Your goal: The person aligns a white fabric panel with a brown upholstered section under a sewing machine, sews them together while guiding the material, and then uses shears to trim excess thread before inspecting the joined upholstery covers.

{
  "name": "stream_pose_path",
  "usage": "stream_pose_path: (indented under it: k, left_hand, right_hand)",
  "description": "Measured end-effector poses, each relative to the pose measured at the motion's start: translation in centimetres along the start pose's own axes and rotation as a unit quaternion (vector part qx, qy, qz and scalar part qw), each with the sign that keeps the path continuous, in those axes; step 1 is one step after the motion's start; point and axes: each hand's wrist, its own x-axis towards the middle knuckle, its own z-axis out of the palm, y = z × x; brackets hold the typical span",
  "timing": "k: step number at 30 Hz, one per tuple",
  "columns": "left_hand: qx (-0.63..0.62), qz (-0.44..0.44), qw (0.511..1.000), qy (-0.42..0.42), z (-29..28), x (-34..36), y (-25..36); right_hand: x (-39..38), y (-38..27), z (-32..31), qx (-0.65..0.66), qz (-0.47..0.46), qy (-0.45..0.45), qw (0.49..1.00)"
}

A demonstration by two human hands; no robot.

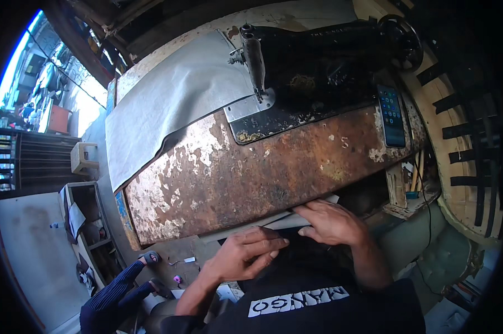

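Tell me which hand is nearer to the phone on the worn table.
Right. The right hand is at the near edge of the table, nearer than the phone and left of it; the left hand is farther left.

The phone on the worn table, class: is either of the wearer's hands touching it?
No: both the left hand and right hand are by the near edge of the table, apart from the phone.

Left hand (247, 254) half-curled near front edge of surface (262, 178); right hand (332, 222) at that edge. On top: sewing machine (324, 61), grey cloth (173, 94) left of needle, lit phone (391, 117) at right.
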Motion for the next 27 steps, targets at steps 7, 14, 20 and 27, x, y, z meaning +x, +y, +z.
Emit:
stream_pose_path:
  k: [7,14,20,27]
  left_hand:
    - [0.182,-0.164,0.969,-0.022,5.3,0.0,-4.5]
    - [0.178,-0.028,0.983,-0.015,-0.8,-2.8,5.1]
    - [0.310,0.062,0.917,0.242,-10.1,-5.5,15.2]
    - [0.489,-0.010,0.829,0.272,-22.9,-7.5,21.2]
  right_hand:
    - [2.2,3.4,6.3,-0.117,0.020,0.151,0.981]
    - [-3.1,-5.2,1.2,0.028,-0.176,0.147,0.973]
    - [-3.6,-5.2,-2.9,0.000,-0.155,0.242,0.958]
    - [-0.6,-3.9,-6.1,0.029,-0.080,0.222,0.971]
